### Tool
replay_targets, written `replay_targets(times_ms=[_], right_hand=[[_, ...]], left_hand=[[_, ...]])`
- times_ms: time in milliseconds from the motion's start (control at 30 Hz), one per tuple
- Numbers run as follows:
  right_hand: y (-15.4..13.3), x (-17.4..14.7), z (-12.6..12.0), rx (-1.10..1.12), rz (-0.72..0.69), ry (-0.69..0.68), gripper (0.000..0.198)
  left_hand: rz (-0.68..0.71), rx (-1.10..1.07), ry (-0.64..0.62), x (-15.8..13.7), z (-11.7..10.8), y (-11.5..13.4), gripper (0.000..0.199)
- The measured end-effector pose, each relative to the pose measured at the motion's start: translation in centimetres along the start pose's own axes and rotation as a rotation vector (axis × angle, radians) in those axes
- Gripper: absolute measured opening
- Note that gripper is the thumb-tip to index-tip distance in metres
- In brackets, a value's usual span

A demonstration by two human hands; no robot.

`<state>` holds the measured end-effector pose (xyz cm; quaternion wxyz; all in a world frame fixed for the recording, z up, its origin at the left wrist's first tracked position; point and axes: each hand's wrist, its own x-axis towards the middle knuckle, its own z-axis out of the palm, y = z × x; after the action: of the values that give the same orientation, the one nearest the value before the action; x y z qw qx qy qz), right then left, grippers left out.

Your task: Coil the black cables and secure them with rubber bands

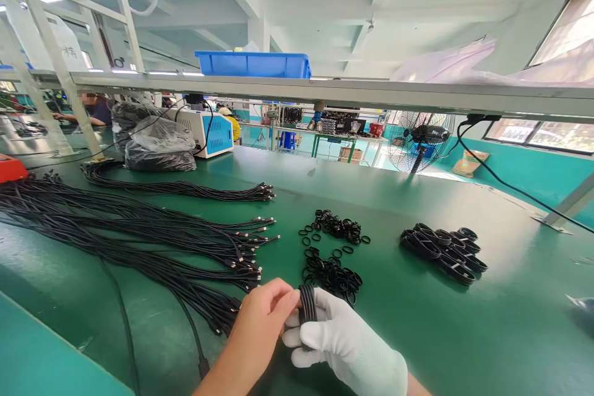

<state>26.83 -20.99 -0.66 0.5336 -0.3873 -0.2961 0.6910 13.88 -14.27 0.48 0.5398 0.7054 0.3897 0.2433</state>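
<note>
Head view put the coiled black cable point(307, 304) between our two hands, low and near the middle of the frame, above the green table point(394, 322). We noted its long axis as close to upright in the frame, loops side by side and seen nearly edge-on, the upper end directed toward the nearer pile of black rings point(331, 277). Our bare left hand point(265, 317) came in from the left, thumb and forefinger pinched at the coil's upper left edge; we could not tell whether anything else sat between those tips. Our white-gloved right hand point(346, 334) held the coil from the right, thumb pressed across the lower front, other fingers curled behind and slightly spread. We judged the governing relation to be coil to rings: the nearer pile lay just beyond the coil and a little to its right, so the right hand was the closer of the two, though it bore the coil. The farther pile of rings point(341, 227) lay behind that one. Loose black cables point(139, 241) ran off to the left, ends near the left hand; a group of coiled cables point(440, 250) lay well apart, to the right.
</note>
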Motion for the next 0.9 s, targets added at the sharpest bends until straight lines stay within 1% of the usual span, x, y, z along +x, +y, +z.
replay_targets(times_ms=[33,67,133,167,267,333,467,533,600,733,833,900], right_hand=[[0.1,0.1,-0.1,-0.016,0.007,0.002,0.046],[0.3,0.2,-0.3,-0.045,0.005,0.002,0.048],[0.7,0.5,-0.6,-0.115,-0.015,-0.001,0.051],[0.9,0.6,-0.7,-0.133,-0.023,-0.002,0.052],[1.2,0.7,-0.8,-0.113,-0.008,-0.021,0.056],[1.2,0.5,-0.6,-0.098,-0.008,-0.039,0.055],[0.8,0.3,-0.1,-0.088,-0.009,0.001,0.054],[0.7,0.4,0.0,-0.087,-0.003,0.024,0.055],[0.6,0.5,0.0,-0.084,-0.010,0.024,0.054],[0.4,0.4,0.1,-0.091,-0.014,0.025,0.044],[0.1,0.2,0.5,-0.117,-0.010,0.034,0.044],[0.0,0.2,0.7,-0.129,-0.009,0.034,0.042]], left_hand=[[0.066,0.094,0.075,-0.1,0.0,-0.1,0.011],[0.139,0.167,0.130,-0.2,0.1,-0.3,0.013],[0.260,0.257,0.169,-0.4,0.4,-0.6,0.031],[0.296,0.292,0.179,-0.5,0.6,-0.8,0.034],[0.342,0.355,0.270,-0.7,1.3,-1.4,0.030],[0.342,0.340,0.309,-0.6,1.5,-1.6,0.028],[0.283,0.205,0.305,0.2,1.5,-1.5,0.023],[0.276,0.163,0.295,0.5,1.4,-1.4,0.022],[0.307,0.191,0.294,0.7,1.3,-1.3,0.025],[0.417,0.285,0.271,0.7,1.1,-1.4,0.033],[0.493,0.315,0.299,0.6,1.0,-1.6,0.032],[0.515,0.322,0.316,0.6,0.9,-1.6,0.031]])
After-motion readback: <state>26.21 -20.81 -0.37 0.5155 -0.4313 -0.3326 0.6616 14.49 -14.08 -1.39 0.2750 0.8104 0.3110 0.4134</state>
